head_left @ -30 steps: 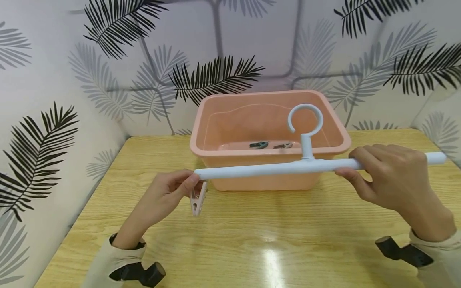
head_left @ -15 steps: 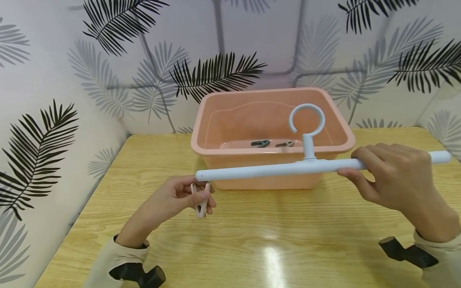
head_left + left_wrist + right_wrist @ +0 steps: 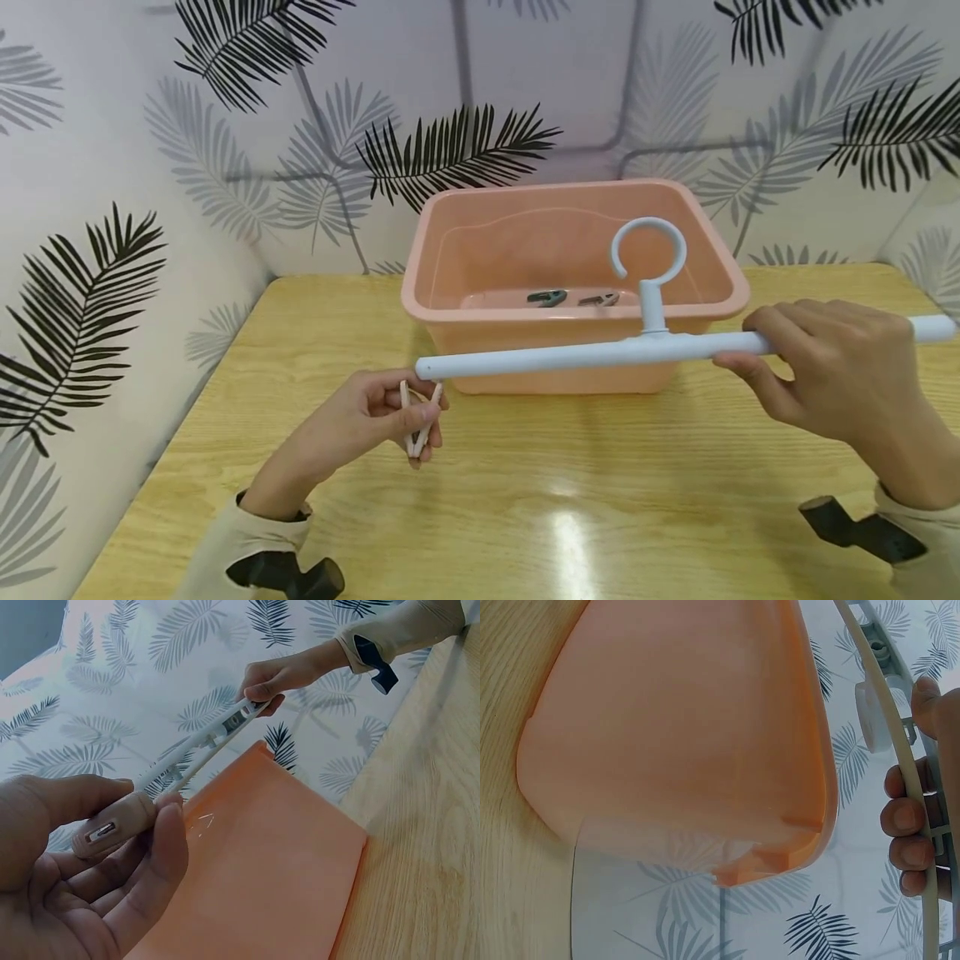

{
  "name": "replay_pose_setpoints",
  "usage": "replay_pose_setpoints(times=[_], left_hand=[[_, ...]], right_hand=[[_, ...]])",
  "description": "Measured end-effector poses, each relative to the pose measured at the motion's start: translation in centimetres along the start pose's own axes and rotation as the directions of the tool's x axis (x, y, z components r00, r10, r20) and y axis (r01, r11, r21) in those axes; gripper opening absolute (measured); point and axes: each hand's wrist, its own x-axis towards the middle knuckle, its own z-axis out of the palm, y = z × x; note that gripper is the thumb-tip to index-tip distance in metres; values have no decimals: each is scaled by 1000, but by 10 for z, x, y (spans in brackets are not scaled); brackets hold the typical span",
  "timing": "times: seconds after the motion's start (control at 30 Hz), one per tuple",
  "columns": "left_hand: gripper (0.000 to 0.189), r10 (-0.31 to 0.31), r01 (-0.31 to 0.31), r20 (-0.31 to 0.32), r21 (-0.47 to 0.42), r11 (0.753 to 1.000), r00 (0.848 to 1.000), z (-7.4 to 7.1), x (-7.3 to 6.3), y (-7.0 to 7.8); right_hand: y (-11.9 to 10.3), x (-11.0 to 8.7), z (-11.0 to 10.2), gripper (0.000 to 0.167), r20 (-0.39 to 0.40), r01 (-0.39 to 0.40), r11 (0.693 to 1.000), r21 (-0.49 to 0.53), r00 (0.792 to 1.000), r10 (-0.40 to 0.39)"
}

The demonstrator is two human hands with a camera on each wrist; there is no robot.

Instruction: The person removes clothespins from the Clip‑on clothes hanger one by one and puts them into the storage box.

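Note:
In the head view my left hand [image 3: 382,408] pinches a pale pink clothespin [image 3: 436,395] between thumb and fingers, its two legs pointing up in a V. Just above it is the left end of a light blue clothes hanger [image 3: 540,358], overlapping the left fingertips in this view. My right hand [image 3: 832,367] grips the hanger's bar near its other end, holding it almost level. The hanger's round hook stands upright. The right wrist view shows the right fingers [image 3: 907,817] curled round the hanger's underside. In the left wrist view the clothespin [image 3: 102,832] is mostly hidden by the fingers.
A pink plastic basin [image 3: 487,315] stands on the wooden table [image 3: 487,492] behind the hanger. Inside it lie a dark green clothespin [image 3: 547,298] and a pale one [image 3: 600,299]. A leaf-patterned wall covering [image 3: 420,50] rises behind and to the left.
The left fingers have come off the hanger's end and dropped slightly, the thumb now lying across the clothespin. The right hand still grips the hanger, which has shifted slightly right in view.

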Motion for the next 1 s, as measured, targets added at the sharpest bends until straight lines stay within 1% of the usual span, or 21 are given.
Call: replay_pose_setpoints(times=[0.13, 0.2, 0.3, 0.33, 0.37, 0.4, 0.43, 0.47, 0.5, 0.53, 0.57, 0.6, 0.63, 0.67, 0.7, 0.73, 0.77, 0.8, 0.9, 1.0], left_hand=[[23, -31, 32, -22, 23, 999, 999, 1, -2, 4], [23, -38, 40, -43, 58, 997, 998, 1, -4, 6], [22, -12, 29, -102, 161, 987, 995, 4, -6, 8], [21, 8, 19, -128, 208, 978, 992, 6, -6, 8], [20, 35, 9, -158, 271, 963, 987, 8, -7, 9], [20, 69, 0, -190, 342, 940, 979, 10, -7, 9], [21, 112, -14, -214, 413, 911, 970, 13, -7, 9], [22, 162, -29, -234, 484, 874, 959, 16, -7, 9], [25, 226, -53, -243, 564, 824, 943, 19, -7, 9], [28, 289, -70, -245, 639, 766, 925, 22, -7, 9], [32, 347, -79, -243, 707, 703, 906, 25, -7, 9], [35, 399, -84, -239, 762, 642, 885, 27, -7, 9], [37, 441, -84, -232, 804, 589, 867, 29, -7, 8], [39, 472, -77, -225, 839, 539, 852, 31, -6, 8], [40, 490, -66, -221, 862, 503, 843, 32, -6, 9], [39, 491, -52, -223, 873, 485, 842, 34, -7, 9], [40, 490, -41, -225, 879, 474, 842, 34, -7, 9], [39, 487, -34, -228, 881, 471, 843, 34, -7, 9], [37, 475, -26, -233, 878, 477, 848, 33, -7, 8], [32, 473, -28, -234, 875, 484, 850, 31, -8, 8]], right_hand=[[0, 1, -1, 66, 9, 5, 1000, 1, 1000, -5], [0, 2, -1, 66, 15, 9, 1000, 1, 1000, -9], [0, 2, -2, 66, 27, 17, 1000, -3, 999, -17], [1, 1, -2, 66, 29, 18, 1000, -3, 999, -17], [1, 1, -2, 65, 33, 19, 1000, -4, 999, -19], [1, 1, -2, 65, 35, 18, 1000, -3, 999, -18], [1, 0, -2, 65, 38, 19, 1000, -4, 999, -19], [2, 0, -2, 65, 41, 18, 1000, -4, 999, -18], [2, -1, -2, 65, 44, 18, 1000, -7, 999, -17], [3, -2, -2, 64, 49, 19, 1000, -8, 999, -18], [3, -2, -2, 63, 58, 23, 1000, -11, 998, -22], [3, -3, -2, 63, 64, 24, 1000, -14, 998, -23], [4, -3, -2, 63, 69, 24, 1000, -17, 997, -22], [4, -4, -2, 62, 71, 21, 1000, -20, 997, -19], [4, -4, -2, 62, 74, 19, 1000, -24, 997, -17], [4, -5, -2, 62, 73, 15, 1000, -26, 997, -13], [5, -5, -2, 62, 73, 11, 1000, -28, 997, -9], [5, -5, -1, 62, 69, 6, 1000, -29, 998, -4], [5, -6, -1, 62, 64, 2, 1000, -30, 998, 0], [6, -7, 0, 62, 65, 7, 1000, -25, 998, -5]])
